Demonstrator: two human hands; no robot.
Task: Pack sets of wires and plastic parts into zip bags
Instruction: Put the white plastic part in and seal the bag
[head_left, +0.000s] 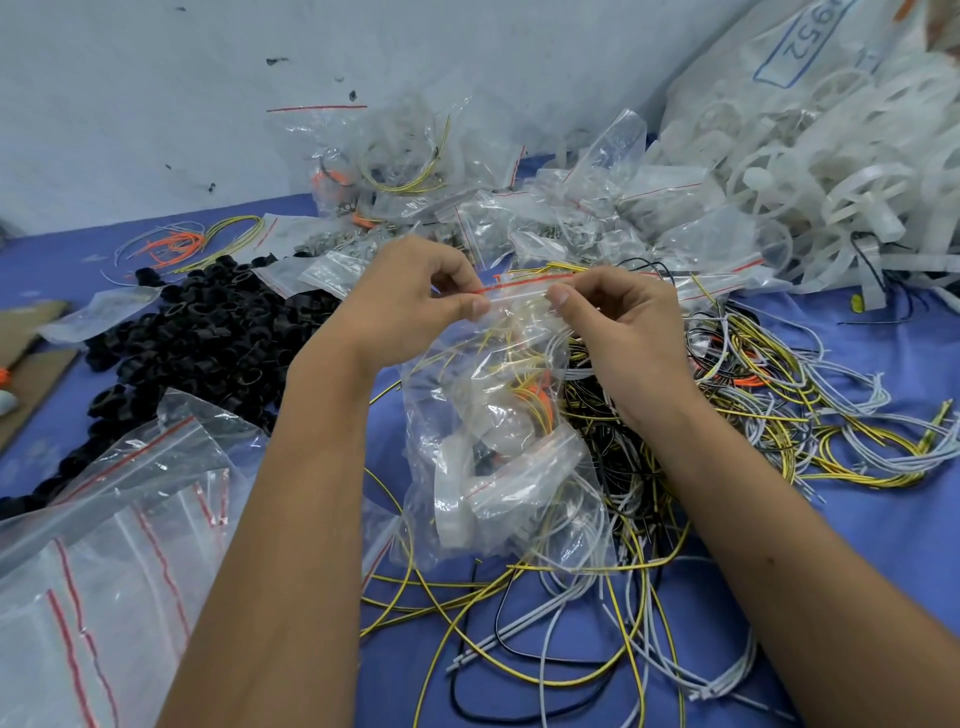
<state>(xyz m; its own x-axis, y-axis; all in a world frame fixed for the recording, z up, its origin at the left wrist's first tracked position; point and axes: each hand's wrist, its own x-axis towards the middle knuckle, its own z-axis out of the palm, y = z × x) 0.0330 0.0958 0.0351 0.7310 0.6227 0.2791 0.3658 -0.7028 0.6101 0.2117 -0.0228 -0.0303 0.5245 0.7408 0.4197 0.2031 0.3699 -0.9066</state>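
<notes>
Hands, left and right, pinching crinkly clear zip bag (wires inside, seemingly yellow).

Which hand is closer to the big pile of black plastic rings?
Left. The left hand pinches the zip bag top just right of the black rings; the right hand pinches the bag's other end, farther away.

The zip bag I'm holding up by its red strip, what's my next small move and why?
Probably run both thumbs along the red strip to press it shut. The left hand and right hand pinch the top of the zip bag, which already holds yellow wires and a smaller bag.
</notes>
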